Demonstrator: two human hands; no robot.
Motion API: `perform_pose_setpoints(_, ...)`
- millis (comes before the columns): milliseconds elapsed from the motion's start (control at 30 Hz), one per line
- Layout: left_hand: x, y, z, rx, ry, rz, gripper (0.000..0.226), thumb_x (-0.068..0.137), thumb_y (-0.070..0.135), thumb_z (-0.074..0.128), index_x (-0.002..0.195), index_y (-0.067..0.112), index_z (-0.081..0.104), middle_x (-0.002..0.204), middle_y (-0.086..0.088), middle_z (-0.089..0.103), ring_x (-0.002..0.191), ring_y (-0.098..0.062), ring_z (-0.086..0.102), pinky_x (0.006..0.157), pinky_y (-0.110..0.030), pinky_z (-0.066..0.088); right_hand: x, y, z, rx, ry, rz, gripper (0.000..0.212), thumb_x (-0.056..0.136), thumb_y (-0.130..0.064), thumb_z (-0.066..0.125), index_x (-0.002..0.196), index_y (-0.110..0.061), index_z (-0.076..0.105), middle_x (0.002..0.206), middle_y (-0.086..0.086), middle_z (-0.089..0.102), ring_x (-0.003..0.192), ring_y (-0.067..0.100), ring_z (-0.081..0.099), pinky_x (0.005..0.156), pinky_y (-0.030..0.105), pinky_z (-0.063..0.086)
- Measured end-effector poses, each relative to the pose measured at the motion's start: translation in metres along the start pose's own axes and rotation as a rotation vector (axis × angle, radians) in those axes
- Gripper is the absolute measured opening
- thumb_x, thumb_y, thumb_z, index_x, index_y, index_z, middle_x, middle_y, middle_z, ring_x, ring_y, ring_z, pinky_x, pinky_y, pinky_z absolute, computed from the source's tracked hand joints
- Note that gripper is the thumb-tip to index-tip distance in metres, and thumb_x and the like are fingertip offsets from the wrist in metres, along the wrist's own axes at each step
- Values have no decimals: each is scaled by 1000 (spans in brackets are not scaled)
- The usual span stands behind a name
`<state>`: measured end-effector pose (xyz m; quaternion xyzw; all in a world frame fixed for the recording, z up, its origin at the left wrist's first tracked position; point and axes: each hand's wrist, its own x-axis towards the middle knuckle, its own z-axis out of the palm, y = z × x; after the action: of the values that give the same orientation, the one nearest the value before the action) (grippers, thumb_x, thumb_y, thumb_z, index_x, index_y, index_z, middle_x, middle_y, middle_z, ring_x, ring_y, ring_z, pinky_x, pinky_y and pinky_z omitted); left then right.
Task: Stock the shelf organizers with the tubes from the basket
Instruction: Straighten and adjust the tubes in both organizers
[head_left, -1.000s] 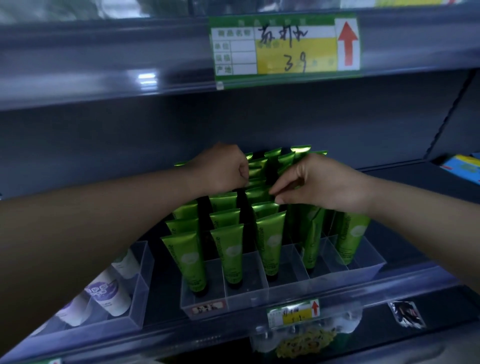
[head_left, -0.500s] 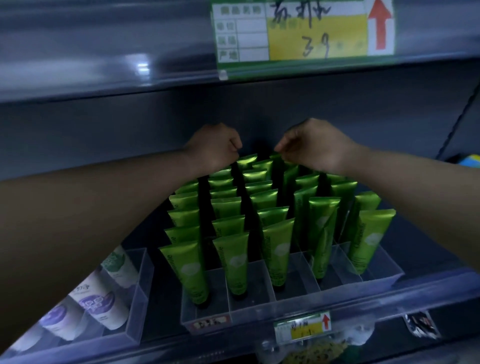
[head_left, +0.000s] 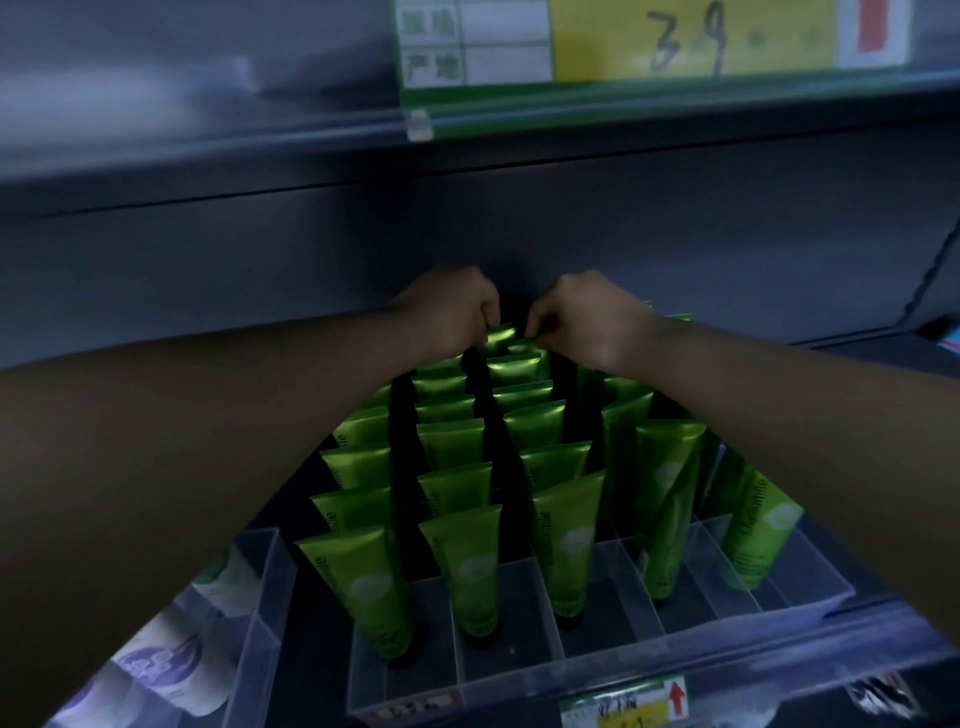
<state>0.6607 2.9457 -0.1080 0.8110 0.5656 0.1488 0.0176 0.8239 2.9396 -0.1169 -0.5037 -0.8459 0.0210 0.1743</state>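
Both hands reach deep into the shelf, to the far end of the clear plastic lane organizer (head_left: 597, 670). The left hand (head_left: 452, 312) and the right hand (head_left: 587, 317) are each curled. Finger and thumb appear to be pinched on the two corners of the flat crimped top of the rearmost glossy green plastic tube (head_left: 501, 332) in a middle lane.

That tube sits directly between and just below the two hands. Its long axis is upright, cap end down in the lane (the cap itself is hidden behind the rows in front). Neither hand is nearer, since they meet over it from either side. Whatever comes next is probably a short move straight down or a small straightening, with the back wall just behind.

In front of it, the other green tubes (head_left: 467, 566) stand in files across the lanes. The basket is not in view.

Half a second ago the hands hung higher over the back rows with a clear gap between them. Now they have closed in and dropped onto the crimp. The view has also pushed closer, so the yellow-and-green price label (head_left: 649, 47) overhead is cut off at the top.
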Motion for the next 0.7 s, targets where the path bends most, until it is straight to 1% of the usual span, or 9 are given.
perform_pose_setpoints(100, 2, -2, 4, 25, 34, 13, 20, 76, 2, 67, 93, 12, 71, 95, -6, 72, 92, -20, 66, 79, -27, 50, 2, 1, 1, 36, 11, 9, 15, 80, -10, 65, 91, -16, 74, 96, 4, 72, 93, 19, 64, 80, 25, 48)
perform_pose_setpoints(167, 4, -3, 5, 33, 52, 18, 20, 76, 2, 65, 91, 14, 71, 94, -5, 72, 90, -19, 66, 78, -27, 50, 3, 2, 1, 67, 11, 19, 13, 79, -11, 68, 89, -15, 75, 94, 3, 72, 91, 17, 64, 79, 23, 48)
perform_pose_setpoints(233, 5, -4, 6, 39, 62, 26, 21, 77, 2, 62, 90, 15, 71, 93, -5, 72, 90, -20, 66, 79, -28, 51, 4, 1, 1, 95, 20, 24, 13, 79, -10, 69, 90, -14, 75, 94, 3, 73, 88, 13, 63, 75, 19, 45)
perform_pose_setpoints(300, 6, -4, 7, 47, 76, 45, 21, 77, 1, 60, 90, 14, 71, 95, -6, 72, 90, -22, 66, 80, -30, 52, 6, -1, 1, 120, 30, 16, 14, 78, -9, 70, 90, -13, 76, 93, 4, 73, 81, 7, 60, 68, 12, 38)
perform_pose_setpoints(367, 8, -3, 7, 68, 92, 63, 20, 77, 1, 58, 87, 13, 71, 94, -7, 71, 90, -23, 66, 78, -29, 51, 7, -5, 2, 136, 29, 6, 14, 78, -8, 69, 89, -14, 76, 91, 2, 73, 78, 4, 56, 65, 10, 35)
perform_pose_setpoints(467, 9, -3, 8, 112, 115, 81, 17, 76, 1, 58, 81, 11, 70, 91, -9, 71, 88, -26, 65, 72, -28, 46, 9, -10, 5, 152, 16, -9, 15, 79, -8, 67, 88, -15, 76, 92, 1, 73, 79, 5, 60, 71, 14, 42)
perform_pose_setpoints(533, 9, -4, 8, 118, 108, 83, 15, 76, 1, 58, 80, 11, 70, 91, -10, 71, 88, -27, 65, 72, -30, 47, 9, -11, 5, 145, 13, -18, 15, 80, -7, 67, 89, -15, 76, 93, 2, 73, 84, 9, 63, 73, 15, 44)
perform_pose_setpoints(567, 8, -4, 8, 119, 97, 84, 15, 76, 2, 58, 80, 11, 69, 91, -10, 71, 88, -27, 65, 73, -31, 48, 10, -11, 5, 147, 11, -21, 15, 80, -7, 67, 89, -14, 76, 93, 3, 73, 84, 9, 63, 72, 14, 42)
perform_pose_setpoints(700, 7, -4, 7, 129, 77, 85, 17, 77, 2, 57, 82, 12, 69, 93, -9, 70, 88, -27, 64, 75, -32, 50, 10, -9, 3, 173, -21, -33, 14, 79, -6, 69, 90, -11, 76, 93, 4, 73, 77, 3, 57, 57, 4, 35)
